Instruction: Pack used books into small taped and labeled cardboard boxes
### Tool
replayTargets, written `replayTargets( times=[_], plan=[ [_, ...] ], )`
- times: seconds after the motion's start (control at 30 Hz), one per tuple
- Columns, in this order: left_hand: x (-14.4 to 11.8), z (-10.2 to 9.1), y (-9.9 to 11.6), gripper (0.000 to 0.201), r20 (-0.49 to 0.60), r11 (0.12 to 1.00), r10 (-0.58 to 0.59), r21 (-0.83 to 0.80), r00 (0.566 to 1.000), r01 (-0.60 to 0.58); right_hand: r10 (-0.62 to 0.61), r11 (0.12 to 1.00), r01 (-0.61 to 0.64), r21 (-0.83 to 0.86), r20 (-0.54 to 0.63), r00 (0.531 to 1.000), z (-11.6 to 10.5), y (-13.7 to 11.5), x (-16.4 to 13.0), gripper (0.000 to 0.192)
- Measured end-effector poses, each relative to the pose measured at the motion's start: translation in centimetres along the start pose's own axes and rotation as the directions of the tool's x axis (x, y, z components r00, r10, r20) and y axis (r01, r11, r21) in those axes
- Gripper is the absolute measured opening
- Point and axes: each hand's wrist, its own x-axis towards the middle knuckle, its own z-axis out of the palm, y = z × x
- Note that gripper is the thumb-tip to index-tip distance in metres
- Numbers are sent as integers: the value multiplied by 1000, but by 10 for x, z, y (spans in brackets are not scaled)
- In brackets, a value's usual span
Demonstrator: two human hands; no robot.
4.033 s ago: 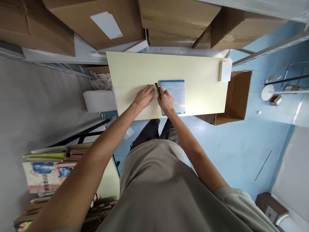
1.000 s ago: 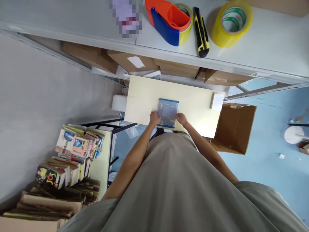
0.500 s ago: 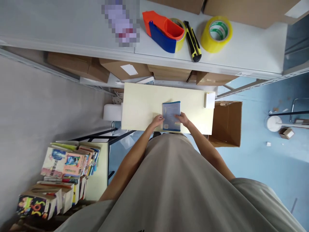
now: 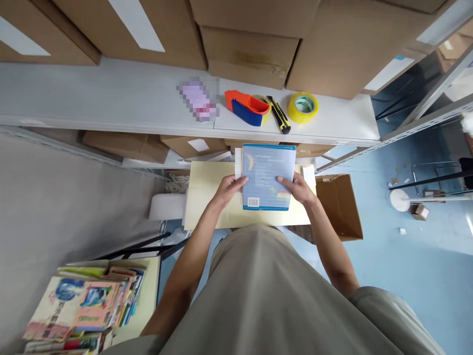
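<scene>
The left hand (image 4: 226, 190) and the right hand (image 4: 300, 190) each grip one side of a blue book (image 4: 268, 176), held above the desk (image 4: 207, 202).

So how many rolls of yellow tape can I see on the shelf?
2. One loose yellow tape roll lies at the right; the other sits in the orange and blue dispenser, left of the utility knife. More may be hidden.
</scene>
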Motion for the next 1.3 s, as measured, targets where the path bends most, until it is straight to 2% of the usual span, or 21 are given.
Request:
replayTargets(
  times=[0.13,0.23,0.3,0.37,0.43,0.53,0.57,0.6,0.67,0.73,0.8,0.87,0.9,0.93,1.0,1.03,1.07,1.1,1.2,1.3],
  plan=[
    [-4,8,29,58,-108,977,180,135,978,-165,-22,1000,21,-21,-61,998,8,-5,12,66],
    [-10,10,41,64,-146,947,267,222,953,-231,-72,992,56,-109,-147,987,13,0,19,75],
    [-17,10,49,67,-162,918,313,304,936,-255,-176,969,119,-215,-268,947,22,3,18,82],
    [-24,12,56,64,-161,877,348,404,923,-261,-250,946,160,-280,-321,913,39,4,13,86],
    [-32,19,61,55,-163,836,355,496,921,-235,-218,959,161,-234,-244,945,64,3,5,91],
    [-45,42,63,28,-179,792,303,594,936,-143,-131,986,119,-118,-100,986,103,1,-8,96],
    [-50,51,63,19,-165,777,274,618,947,-117,-123,988,112,-108,-98,988,112,1,-11,92],
    [-55,60,63,18,-135,763,246,638,960,-106,-120,988,107,-112,-121,985,118,0,-13,85],
    [-66,74,63,43,-42,740,209,660,977,-130,-119,987,94,-132,-196,974,121,0,-13,69],
    [-77,79,63,63,61,750,198,633,978,-192,-123,986,89,-144,-247,961,113,0,-12,65],
    [-82,72,61,71,153,820,169,526,974,-225,-135,983,99,-154,-243,961,100,1,-11,68],
    [-79,55,56,67,169,902,125,390,978,-182,-135,984,106,-142,-215,967,88,2,-10,72],
    [-74,44,53,65,116,926,118,347,986,-152,-123,988,101,-120,-197,973,83,3,-10,73],
    [-68,33,49,65,12,936,125,330,992,-122,-107,992,93,-89,-181,978,80,3,-11,74],
    [-56,11,39,75,-231,942,147,328,962,-65,-59,998,57,-14,-136,989,76,2,-12,74],
    [-51,2,34,80,-295,955,120,294,948,-29,-26,999,28,19,-105,994,76,1,-12,74],
    [-47,-7,29,84,-306,972,62,236,950,13,11,999,-8,48,-72,997,76,0,-13,74],
    [-46,-13,25,86,-272,985,-20,158,962,65,50,996,-48,74,-36,998,76,-1,-12,74],
    [-49,-23,15,86,-122,976,-217,-63,968,211,140,977,-149,151,72,988,77,-3,-10,74],
    [-57,-22,11,82,-148,956,-259,-179,955,232,167,967,-188,173,132,977,78,-4,-4,76]
  ],
)
